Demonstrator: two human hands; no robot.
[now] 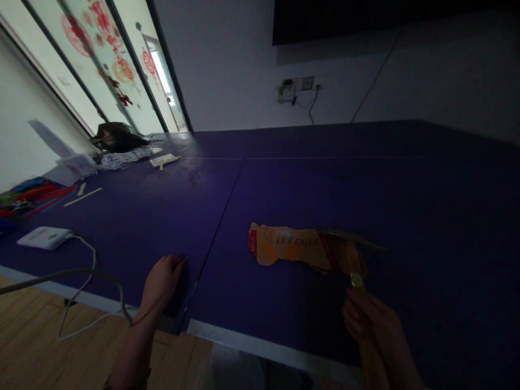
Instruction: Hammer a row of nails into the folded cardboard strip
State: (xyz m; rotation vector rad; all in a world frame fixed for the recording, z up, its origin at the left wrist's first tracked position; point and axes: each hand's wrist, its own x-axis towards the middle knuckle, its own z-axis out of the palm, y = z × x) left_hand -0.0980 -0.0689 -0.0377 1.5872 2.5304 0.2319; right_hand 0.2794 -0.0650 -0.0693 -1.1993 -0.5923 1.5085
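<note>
My left hand (160, 281) rests at the near part of the table, left of the seam, its fingers pressed together. A thin pale tip shows at the fingertips; I cannot make out what it is. My right hand (371, 319) is wrapped round a wooden-handled tool (354, 262) with a brass-coloured ring and a thin dark metal head. The tool's upper end lies over the right end of a long, flat tan piece (298, 246) with small dots, orange patches and red bands. That piece lies on the purple table, apart from my left hand.
A white device (45, 238) with a white cable sits at the left; a dark cable (81, 272) crosses near my left forearm. Colourful strips (36, 197), papers, a small white tray (164, 160) and a dark bag (117, 137) lie further back. The purple table (325, 184) has a seam.
</note>
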